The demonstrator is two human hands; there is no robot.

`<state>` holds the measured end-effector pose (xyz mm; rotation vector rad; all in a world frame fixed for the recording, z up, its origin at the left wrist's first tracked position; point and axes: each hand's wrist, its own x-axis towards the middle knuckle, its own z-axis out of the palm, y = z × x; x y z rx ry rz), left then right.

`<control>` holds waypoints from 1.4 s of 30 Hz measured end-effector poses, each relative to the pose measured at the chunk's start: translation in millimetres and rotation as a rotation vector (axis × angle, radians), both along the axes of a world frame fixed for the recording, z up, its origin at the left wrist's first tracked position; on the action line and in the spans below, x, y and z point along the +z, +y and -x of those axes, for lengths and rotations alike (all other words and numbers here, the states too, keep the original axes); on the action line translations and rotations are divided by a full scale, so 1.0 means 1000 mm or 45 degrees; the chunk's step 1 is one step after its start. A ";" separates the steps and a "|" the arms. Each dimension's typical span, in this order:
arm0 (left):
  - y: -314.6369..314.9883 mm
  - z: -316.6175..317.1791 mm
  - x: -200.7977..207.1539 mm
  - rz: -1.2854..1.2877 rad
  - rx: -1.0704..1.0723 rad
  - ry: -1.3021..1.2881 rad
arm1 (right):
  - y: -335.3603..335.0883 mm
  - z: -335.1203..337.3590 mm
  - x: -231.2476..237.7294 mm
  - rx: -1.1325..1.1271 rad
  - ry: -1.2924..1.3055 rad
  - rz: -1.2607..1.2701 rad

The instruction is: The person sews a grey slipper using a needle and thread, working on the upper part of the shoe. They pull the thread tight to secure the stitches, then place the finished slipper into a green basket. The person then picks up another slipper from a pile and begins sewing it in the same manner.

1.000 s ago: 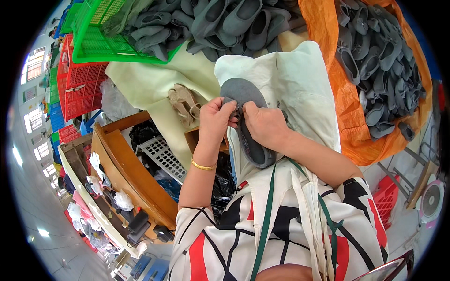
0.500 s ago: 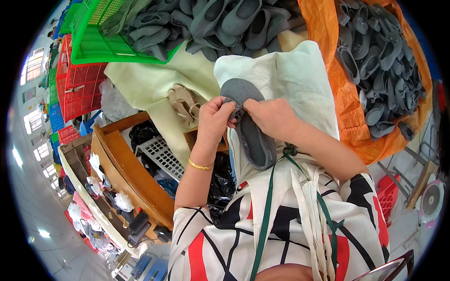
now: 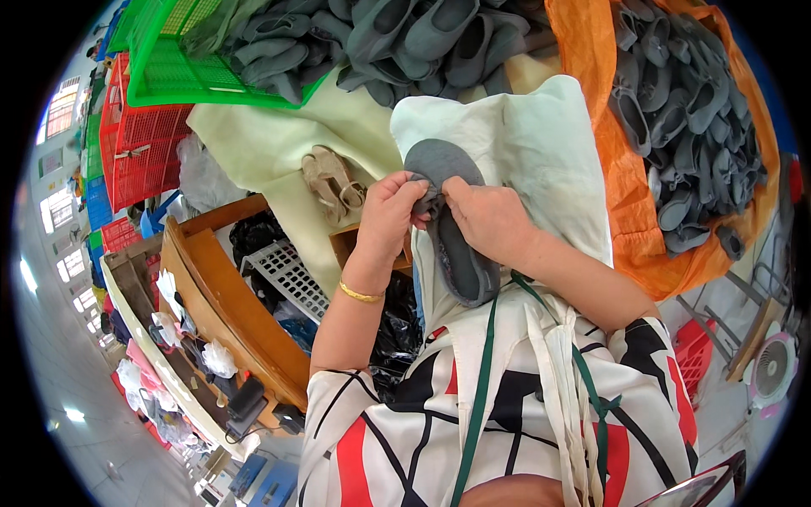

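Observation:
A dark grey cloth slipper (image 3: 466,258) lies over my lap, its rounded toe pointing away from me and its heel near my apron. My left hand (image 3: 390,211) pinches the fabric at the left side of the slipper's opening. From the other side my right hand (image 3: 494,215) is closed on the same gathered spot, thumb and fingertips pressed together. Whatever small part sits between the fingertips is hidden. Beneath the slipper is a pale cloth (image 3: 541,127). A pair of beige sandals (image 3: 331,182) rests to the left of my hands.
Grey slippers (image 3: 439,42) are heaped at the far side, next to a green basket (image 3: 215,93). More fill an orange sack (image 3: 629,245) on the right. A wooden drawer (image 3: 245,313) and a white perforated crate (image 3: 291,279) stand left. A small fan (image 3: 770,363) is at the far right.
Both hands stay pinched on the slipper with only slight finger movement. The whole view has shifted a little.

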<state>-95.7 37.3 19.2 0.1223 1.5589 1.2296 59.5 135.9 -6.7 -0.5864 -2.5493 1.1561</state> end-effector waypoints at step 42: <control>0.001 -0.026 -0.007 -0.198 -0.314 1.916 | 0.216 -0.175 0.019 -1.133 1.294 0.924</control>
